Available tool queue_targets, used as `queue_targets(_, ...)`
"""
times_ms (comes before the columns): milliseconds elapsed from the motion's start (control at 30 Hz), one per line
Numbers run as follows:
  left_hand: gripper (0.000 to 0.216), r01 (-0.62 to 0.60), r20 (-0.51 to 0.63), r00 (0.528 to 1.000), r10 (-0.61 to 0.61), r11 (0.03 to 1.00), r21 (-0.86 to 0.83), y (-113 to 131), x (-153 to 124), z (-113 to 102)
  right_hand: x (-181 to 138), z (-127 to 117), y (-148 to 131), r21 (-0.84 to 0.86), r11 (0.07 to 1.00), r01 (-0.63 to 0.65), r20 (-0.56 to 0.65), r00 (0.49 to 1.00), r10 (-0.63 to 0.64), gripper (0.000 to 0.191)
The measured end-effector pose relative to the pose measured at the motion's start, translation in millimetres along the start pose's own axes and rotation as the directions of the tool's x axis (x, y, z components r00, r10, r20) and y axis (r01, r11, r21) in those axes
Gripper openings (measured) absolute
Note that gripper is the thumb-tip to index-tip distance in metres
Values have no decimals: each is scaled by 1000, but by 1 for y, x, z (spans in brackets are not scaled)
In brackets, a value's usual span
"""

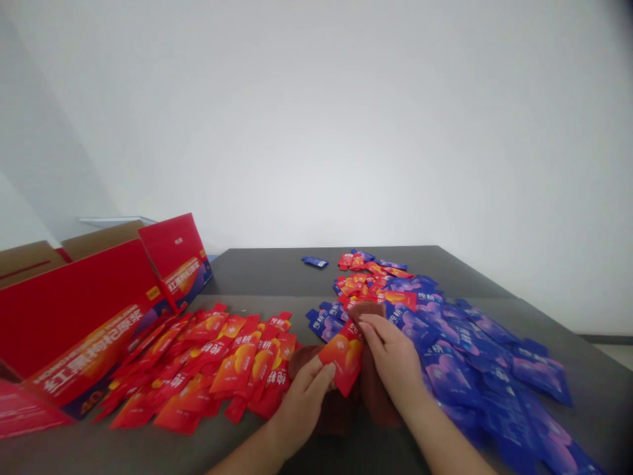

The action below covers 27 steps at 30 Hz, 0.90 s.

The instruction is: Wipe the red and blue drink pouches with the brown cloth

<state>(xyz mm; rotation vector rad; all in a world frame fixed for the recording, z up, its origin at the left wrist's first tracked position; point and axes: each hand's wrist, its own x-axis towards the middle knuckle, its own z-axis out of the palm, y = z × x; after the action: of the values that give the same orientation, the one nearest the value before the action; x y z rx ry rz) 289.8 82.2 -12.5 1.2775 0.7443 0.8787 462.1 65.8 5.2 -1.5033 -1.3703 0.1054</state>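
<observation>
Both hands grip one red sachet [343, 356] over a brown cloth [346, 396] on the dark grey table [277, 270]. My left hand [301, 402] pinches its lower left corner. My right hand [393, 356] pinches its upper right edge. A pile of red sachets [212, 363] lies to the left of my hands. A spread of blue sachets [479, 356] lies to the right.
An open red carton [74, 316] with raised flaps stands at the left. Mixed red and blue sachets [370, 277] lie further back, and one blue sachet [315, 262] lies alone near the far edge. A white wall rises behind the table.
</observation>
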Motion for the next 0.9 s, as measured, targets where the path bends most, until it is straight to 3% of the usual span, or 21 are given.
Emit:
queue_targets(67,28,14,2,1000,-14,994,-109,-2,2,3,-1,-8,0,44,999,-25,-117,993,30,33)
queue_targets(133,30,5,-7,1000,-6,991,-132,0,4,5,-7,-9,-9,118,992,47,-105,994,-35,32)
queue_targets(200,30,-35,-18,999,34,996,-77,4,4,4,-15,-4,-20,211,963,168,89,978,-190,28)
queue_targets(233,29,-57,-17,998,57,997,-44,6,4,3,-18,0,-24,256,944,207,199,945,-261,27)
queue_targets(300,25,-79,-3,997,79,997,19,8,1,1,-20,8,-25,273,937,216,292,910,-294,26)
queue_targets(433,24,-26,5,1000,26,992,127,6,-6,-1,-6,8,-4,68,997,27,82,996,-33,31)
queue_targets(500,26,-6,15,1000,5,999,45,4,-6,1,2,1,7,40,993,-113,12,994,112,36)
queue_targets(600,27,-20,-4,1000,19,984,-178,6,-1,2,8,-9,11,139,949,-284,-41,956,292,43)
queue_targets(733,23,-114,-162,984,76,964,-240,22,3,-9,8,-12,6,200,930,-309,-16,948,319,44)
queue_targets(900,25,-211,-422,899,115,959,-189,46,-21,-58,5,-6,4,274,915,-296,59,955,291,43)
